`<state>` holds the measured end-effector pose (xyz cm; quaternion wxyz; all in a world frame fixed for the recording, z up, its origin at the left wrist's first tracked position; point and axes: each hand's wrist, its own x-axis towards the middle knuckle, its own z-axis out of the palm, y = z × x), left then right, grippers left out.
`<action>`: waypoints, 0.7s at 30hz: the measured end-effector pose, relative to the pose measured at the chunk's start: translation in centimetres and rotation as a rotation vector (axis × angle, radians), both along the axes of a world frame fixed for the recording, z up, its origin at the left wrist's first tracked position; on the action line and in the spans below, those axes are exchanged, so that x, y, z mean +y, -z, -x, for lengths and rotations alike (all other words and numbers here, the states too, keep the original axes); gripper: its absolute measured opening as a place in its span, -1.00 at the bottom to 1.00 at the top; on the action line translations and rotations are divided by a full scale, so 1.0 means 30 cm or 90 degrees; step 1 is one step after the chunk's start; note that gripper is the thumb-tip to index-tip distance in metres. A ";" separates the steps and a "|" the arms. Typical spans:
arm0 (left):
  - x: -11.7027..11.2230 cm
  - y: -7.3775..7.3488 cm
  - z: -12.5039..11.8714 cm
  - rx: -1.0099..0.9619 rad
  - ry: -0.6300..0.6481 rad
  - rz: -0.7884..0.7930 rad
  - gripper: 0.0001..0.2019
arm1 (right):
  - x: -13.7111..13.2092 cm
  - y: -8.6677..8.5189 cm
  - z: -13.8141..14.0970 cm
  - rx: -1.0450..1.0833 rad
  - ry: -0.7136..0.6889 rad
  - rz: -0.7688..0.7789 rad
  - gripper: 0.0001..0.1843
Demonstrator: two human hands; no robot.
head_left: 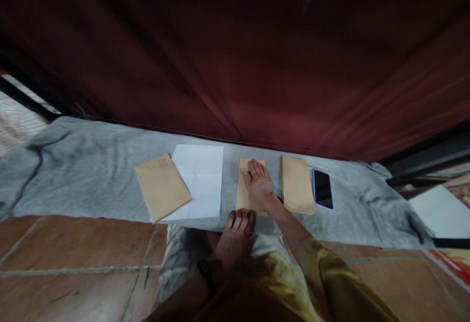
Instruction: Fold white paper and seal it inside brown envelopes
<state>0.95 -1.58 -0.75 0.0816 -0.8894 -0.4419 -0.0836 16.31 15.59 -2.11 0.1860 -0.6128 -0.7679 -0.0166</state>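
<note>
Envelope [243, 190] tan, narrow, flat on grey cloth [106, 175]. We see the right hand [259, 180] laid open across its far part — nothing grasped. Left hand [235, 234] at its near edge, fingers bent — gripping or not, we cannot tell.

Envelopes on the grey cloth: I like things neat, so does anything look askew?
Yes: the leftmost envelope lies slanted over the white paper, one corner reaching the front edge of the grey cloth. The middle envelope, under the right hand, sits much straighter.
</note>
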 end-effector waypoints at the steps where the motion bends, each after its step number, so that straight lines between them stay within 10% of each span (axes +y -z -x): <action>1: 0.000 0.001 -0.001 0.000 0.000 -0.002 -0.37 | 0.003 -0.004 -0.001 0.003 -0.001 0.004 -0.41; 6: 0.004 0.016 -0.006 0.009 -0.001 -0.008 -0.43 | -0.030 -0.041 -0.025 0.039 -0.003 0.040 -0.45; 16: 0.002 -0.010 -0.005 0.031 0.001 0.051 -0.37 | -0.517 0.007 -0.096 0.115 -0.020 0.035 -0.43; 21: -0.004 -0.025 0.018 0.025 -0.008 0.062 -0.36 | -0.559 0.007 -0.087 0.160 0.059 0.000 -0.41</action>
